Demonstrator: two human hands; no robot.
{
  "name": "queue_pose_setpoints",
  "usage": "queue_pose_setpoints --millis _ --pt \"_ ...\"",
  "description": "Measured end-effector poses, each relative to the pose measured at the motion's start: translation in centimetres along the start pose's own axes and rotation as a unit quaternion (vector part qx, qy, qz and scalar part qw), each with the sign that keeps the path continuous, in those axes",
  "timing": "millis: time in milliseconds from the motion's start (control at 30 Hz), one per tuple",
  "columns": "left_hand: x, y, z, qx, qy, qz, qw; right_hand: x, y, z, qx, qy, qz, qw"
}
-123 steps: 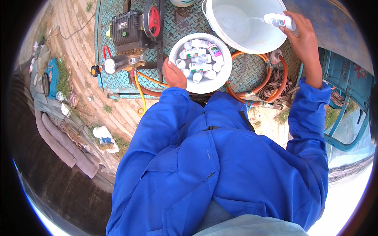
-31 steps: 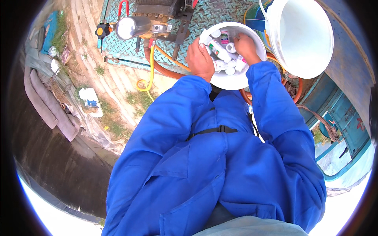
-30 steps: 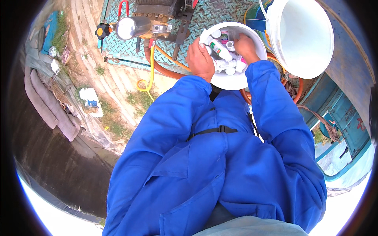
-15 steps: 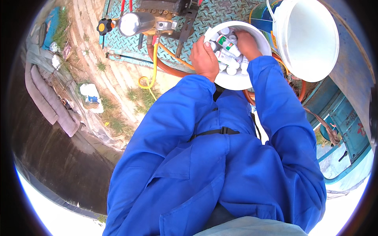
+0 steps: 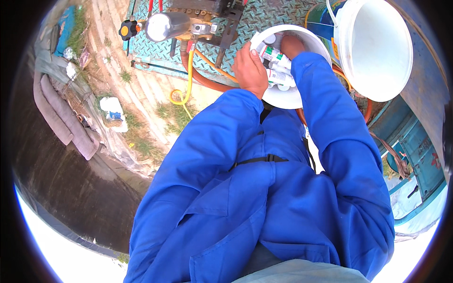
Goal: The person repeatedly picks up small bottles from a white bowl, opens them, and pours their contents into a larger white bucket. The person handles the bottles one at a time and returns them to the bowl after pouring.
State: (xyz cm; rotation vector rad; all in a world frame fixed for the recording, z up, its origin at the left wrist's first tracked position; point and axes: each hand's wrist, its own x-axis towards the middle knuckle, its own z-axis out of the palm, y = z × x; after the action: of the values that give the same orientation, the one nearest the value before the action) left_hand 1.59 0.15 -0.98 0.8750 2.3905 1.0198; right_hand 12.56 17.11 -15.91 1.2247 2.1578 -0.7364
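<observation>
Held a round white plastic bucket (image 5: 284,99) by its rim with the left hand (image 5: 251,73); dipped the right hand (image 5: 292,45) inside, too hidden to tell its grip. Seemingly had several green-labelled white plastic bottles (image 5: 277,56) left there, finished share unclear.

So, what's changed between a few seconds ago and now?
Your right hand moved left from the large bucket, where it was holding a white bottle, down into the smaller white bucket, among the bottles. What it holds there, if anything, is hidden. Your left hand stayed at the smaller bucket's left side.
</observation>
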Motion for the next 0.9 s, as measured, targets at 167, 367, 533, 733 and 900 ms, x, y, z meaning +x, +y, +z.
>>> queue_pose_setpoints --millis 167,367,533,733,900 --pt "0.1 0.0 0.2 0.023 0.053 0.044 0.997 0.1 0.0 1.3 0.011 -0.007 0.026 1.000" --pt "0.0 0.1 0.1 0.019 0.035 0.030 0.999 -3.1 -0.5 0.4 0.142 0.116 0.115 0.976" --pt "-0.1 -0.1 0.3 0.004 0.012 -0.002 1.000 -6.0 0.6 -0.3 0.370 0.141 0.020 0.918" --pt "-0.1 -0.4 0.6 0.002 0.016 -0.002 1.000 -11.7 0.4 -3.5 0.511 0.151 -0.091 0.841" --pt "-0.1 -0.4 0.6 -0.003 0.027 0.012 1.000 -17.4 -1.1 -8.1 0.461 0.246 -0.168 0.836"
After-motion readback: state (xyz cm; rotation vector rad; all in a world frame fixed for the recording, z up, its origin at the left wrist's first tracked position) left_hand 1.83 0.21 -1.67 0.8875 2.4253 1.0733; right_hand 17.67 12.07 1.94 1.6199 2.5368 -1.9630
